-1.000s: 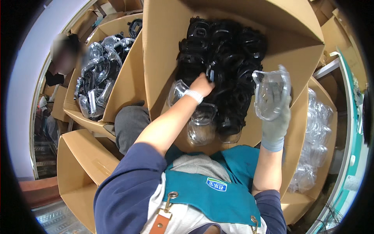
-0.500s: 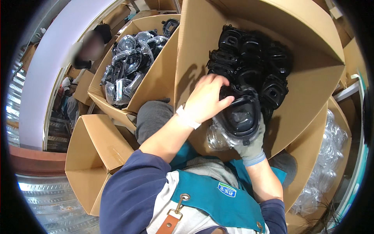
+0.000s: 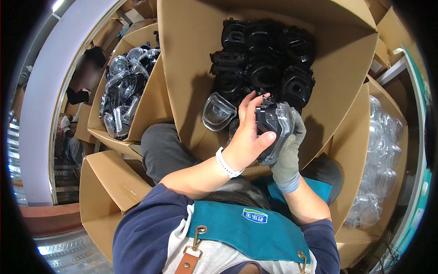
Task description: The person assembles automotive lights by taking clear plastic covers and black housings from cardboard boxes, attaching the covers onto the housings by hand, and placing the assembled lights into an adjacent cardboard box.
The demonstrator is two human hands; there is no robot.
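Note:
Between my two hands is a black plastic lamp housing with a clear lens cover (image 3: 273,121), turned on edge so its side shows. My bare left hand (image 3: 248,132), with a white band at the wrist, grips its left side, thumb on the near part. On the right, my right hand (image 3: 288,148) in a grey glove closes around the clear lens side. Beyond them, several black lamp housings (image 3: 262,73) sit in rows in a large cardboard box (image 3: 191,59). A loose clear lens cover (image 3: 219,112) lies inside that box, left of my left hand.
At the left stands a carton of mixed clear and black parts (image 3: 123,86), with an open carton (image 3: 107,182) nearer me. A carton of clear covers (image 3: 374,169) is at the right. Another person (image 3: 86,73) is at the far left.
The lamp housing has been turned from front-up to on edge. My left hand has closed on its side, and my gloved hand has come up along the lens. The whole view has shifted.

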